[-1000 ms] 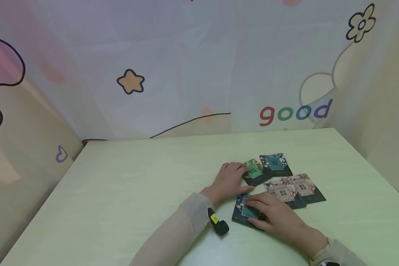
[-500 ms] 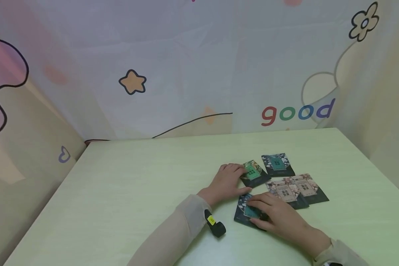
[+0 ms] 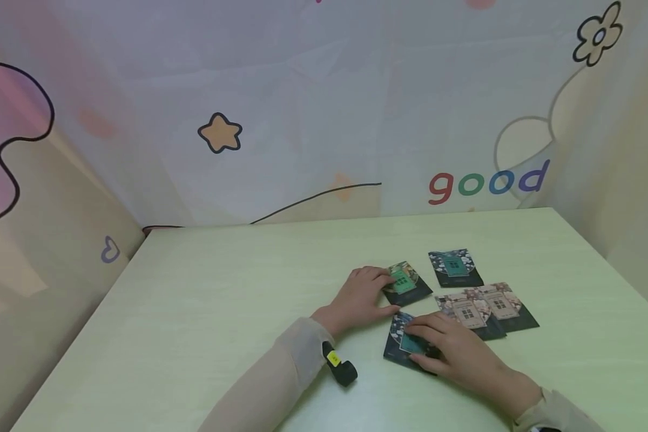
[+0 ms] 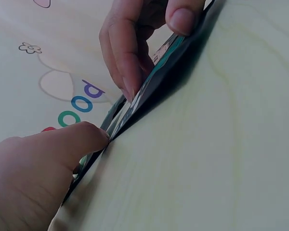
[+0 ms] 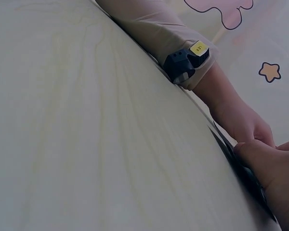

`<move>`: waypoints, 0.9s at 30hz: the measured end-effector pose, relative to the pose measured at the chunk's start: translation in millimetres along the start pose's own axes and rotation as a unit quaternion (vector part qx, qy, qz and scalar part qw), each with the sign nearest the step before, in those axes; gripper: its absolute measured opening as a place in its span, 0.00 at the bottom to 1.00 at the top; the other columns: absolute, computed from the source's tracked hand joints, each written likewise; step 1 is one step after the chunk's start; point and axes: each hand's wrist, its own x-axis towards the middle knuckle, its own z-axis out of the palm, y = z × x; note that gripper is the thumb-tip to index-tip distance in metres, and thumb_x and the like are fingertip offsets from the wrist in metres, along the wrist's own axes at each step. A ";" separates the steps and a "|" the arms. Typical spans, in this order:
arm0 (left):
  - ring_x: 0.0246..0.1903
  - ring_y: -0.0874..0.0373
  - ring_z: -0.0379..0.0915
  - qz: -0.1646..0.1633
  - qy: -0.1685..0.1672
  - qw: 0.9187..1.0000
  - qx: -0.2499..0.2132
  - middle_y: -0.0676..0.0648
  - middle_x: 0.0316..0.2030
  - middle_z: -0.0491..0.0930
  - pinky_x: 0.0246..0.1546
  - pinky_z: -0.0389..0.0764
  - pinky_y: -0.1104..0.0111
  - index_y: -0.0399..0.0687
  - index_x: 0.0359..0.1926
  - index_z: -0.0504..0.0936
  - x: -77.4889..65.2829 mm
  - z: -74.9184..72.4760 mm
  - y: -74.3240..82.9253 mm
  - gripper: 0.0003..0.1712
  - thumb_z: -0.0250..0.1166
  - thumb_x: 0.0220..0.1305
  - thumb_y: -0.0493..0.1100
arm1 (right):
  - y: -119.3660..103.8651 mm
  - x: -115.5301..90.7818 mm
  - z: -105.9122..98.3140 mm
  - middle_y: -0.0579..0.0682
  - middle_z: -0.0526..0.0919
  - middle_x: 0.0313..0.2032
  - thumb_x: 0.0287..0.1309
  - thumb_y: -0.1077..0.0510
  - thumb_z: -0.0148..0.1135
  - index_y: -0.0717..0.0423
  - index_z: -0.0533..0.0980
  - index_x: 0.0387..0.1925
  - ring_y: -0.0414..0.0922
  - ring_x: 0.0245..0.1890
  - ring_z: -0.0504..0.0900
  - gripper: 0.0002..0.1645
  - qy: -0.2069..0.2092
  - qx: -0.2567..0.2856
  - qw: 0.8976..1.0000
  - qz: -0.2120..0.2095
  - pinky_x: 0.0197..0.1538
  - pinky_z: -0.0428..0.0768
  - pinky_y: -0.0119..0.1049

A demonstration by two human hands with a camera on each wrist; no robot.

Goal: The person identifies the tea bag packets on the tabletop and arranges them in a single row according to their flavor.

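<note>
My left hand (image 3: pixel 356 300) rests its fingertips on a flat packet with a green label (image 3: pixel 414 290). Its fingers lie relaxed, the thumb reaching toward the near packet. My right hand (image 3: pixel 464 353) lies with relaxed fingers over a dark packet with a teal label (image 3: pixel 396 349), hiding its right part. In the left wrist view, the right hand's fingertips (image 4: pixel 183 21) touch that packet's face, and the left thumb (image 4: pixel 94 136) is at its corner. Seen from the right wrist, the right thumb (image 5: pixel 250 151) presses along the dark packet (image 5: pixel 245 175).
Behind these lies another teal-label packet (image 3: pixel 456 267). Two pink-label packets (image 3: pixel 467 313) overlap to the right, just beyond the right hand. All lie on a pale table (image 3: pixel 221 282), backed by a printed cloth (image 3: pixel 302 120). A wrist camera (image 3: pixel 342 371) hangs from the left cuff.
My left hand has slid the green-label packet to the left, opening a gap from the teal-label packet behind. The right hand has stayed on its packet. The head view has shifted slightly.
</note>
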 end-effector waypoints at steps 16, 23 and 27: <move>0.63 0.55 0.66 -0.004 -0.005 1.000 0.000 0.49 0.62 0.73 0.68 0.63 0.63 0.49 0.62 0.74 -25.2 -7.0 -12.1 0.33 0.61 0.60 0.60 | 1.2 -0.9 1.4 0.40 0.81 0.50 0.56 0.41 0.64 0.46 0.80 0.50 0.42 0.51 0.79 0.23 -0.003 -0.010 1.000 -0.006 0.54 0.81 0.45; 0.62 0.54 0.67 0.000 -0.005 1.000 0.001 0.48 0.61 0.74 0.68 0.65 0.61 0.47 0.61 0.75 -40.1 -15.0 -19.1 0.32 0.61 0.59 0.57 | 1.0 -0.3 1.8 0.41 0.81 0.50 0.57 0.41 0.63 0.46 0.79 0.50 0.42 0.51 0.79 0.23 -0.009 -0.006 1.000 -0.008 0.54 0.81 0.45; 0.62 0.54 0.67 0.002 -0.005 1.000 -0.002 0.48 0.60 0.74 0.68 0.65 0.61 0.46 0.61 0.76 -47.9 -19.8 -22.9 0.32 0.62 0.58 0.57 | 2.7 0.2 2.5 0.40 0.80 0.49 0.57 0.42 0.64 0.46 0.79 0.50 0.42 0.51 0.79 0.22 0.002 -0.001 1.000 -0.014 0.53 0.81 0.44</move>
